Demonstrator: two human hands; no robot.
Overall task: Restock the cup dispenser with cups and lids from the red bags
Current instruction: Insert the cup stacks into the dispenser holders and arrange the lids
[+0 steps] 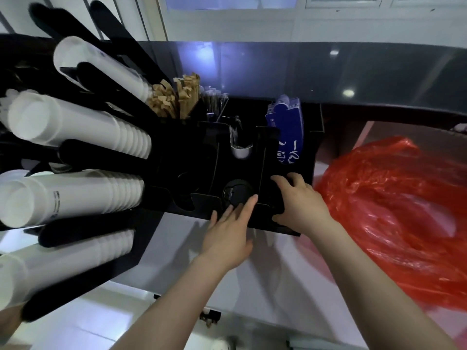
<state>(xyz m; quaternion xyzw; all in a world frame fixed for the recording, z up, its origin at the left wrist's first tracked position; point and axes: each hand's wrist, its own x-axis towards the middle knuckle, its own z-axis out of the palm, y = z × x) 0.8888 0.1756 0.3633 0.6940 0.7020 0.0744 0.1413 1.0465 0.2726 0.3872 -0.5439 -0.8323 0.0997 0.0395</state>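
Note:
A black organiser stands on the counter with lid slots along its front. Black lids lie stacked in the middle front slot. My left hand rests flat at that slot's front edge, fingers spread and touching the lids. My right hand is curled around a dark stack of lids in the right front slot. Stacks of white cups fill the black dispenser tubes at the left. A red plastic bag lies on the counter to the right of the organiser.
Brown stir sticks, wrapped straws and blue cup sleeves fill the organiser's back compartments. A small white item sits in a middle slot. A dark raised ledge runs behind. The white counter edge is below my hands.

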